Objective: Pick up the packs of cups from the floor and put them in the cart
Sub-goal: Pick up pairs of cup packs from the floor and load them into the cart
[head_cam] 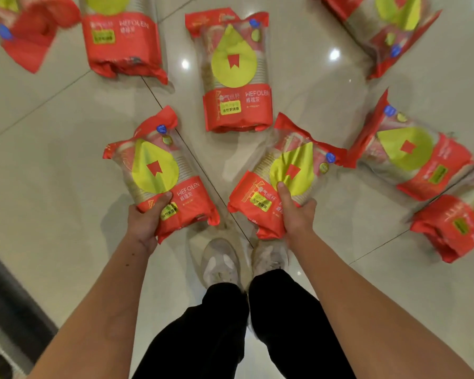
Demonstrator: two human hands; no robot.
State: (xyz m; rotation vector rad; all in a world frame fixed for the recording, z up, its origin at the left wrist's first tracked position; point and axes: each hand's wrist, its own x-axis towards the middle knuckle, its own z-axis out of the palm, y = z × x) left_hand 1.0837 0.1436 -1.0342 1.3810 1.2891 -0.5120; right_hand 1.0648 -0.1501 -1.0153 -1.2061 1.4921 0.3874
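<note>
My left hand [148,217] grips the red lower end of one pack of cups [153,170], a clear bag with a yellow-green drop label. My right hand [296,212] grips a second pack of cups [288,170] the same way, thumb on its yellow label. Both packs are held above the tiled floor, in front of my feet. Several more packs lie on the floor: one straight ahead [237,72], one at the far left [121,36], others at the right [411,157]. No cart is in view.
Glossy beige floor tiles [52,160] with dark joints stretch all round. My white shoes [222,263] and black trousers stand below the hands. A dark strip [8,291] runs along the lower left edge. More packs lie at the top corners [389,26].
</note>
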